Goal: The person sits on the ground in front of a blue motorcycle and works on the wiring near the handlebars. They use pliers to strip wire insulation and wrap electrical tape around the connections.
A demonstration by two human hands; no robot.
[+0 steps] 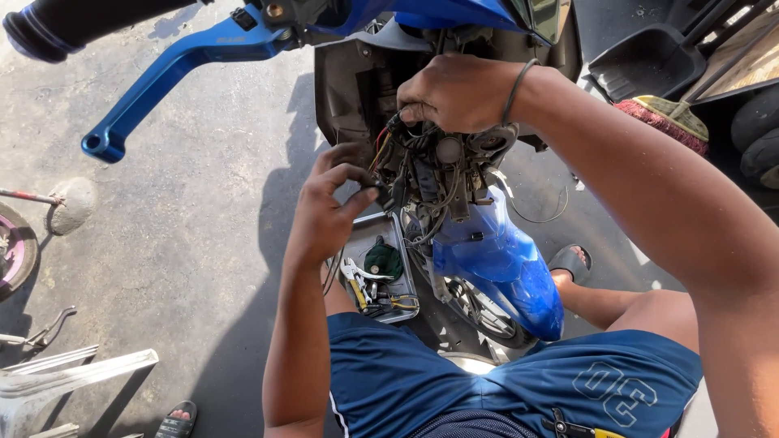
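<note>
two hands, one blue motorbike, one open tool tray, one blue brake lever, one black handlebar grip, one dustpan, one broom head, one white plastic chair.

the front cover of the motorbike is off, so a wire bundle shows, a tangle of black, red and yellow leads around the steering column. right hand sits on top of the bundle, fingers curled down and pinched together on the wires at its upper left; a thin band is around that wrist. left hand comes up from below, just beside the bundle's lower left, thumb and fingers closed on a small black connector that hangs off the leads. the two hands are near each other, and the bundle lies between them.

tool tray lies on the concrete floor just left of the front wheel, under the left hand. in it: pliers with light handles, a dark green cloth or cap and some small tools, too cluttered to count.

blue front fender curves down over the wheel between the person's knees. a sandalled foot rests right of the wheel. another foot shows at the bottom left by the chair.
</note>
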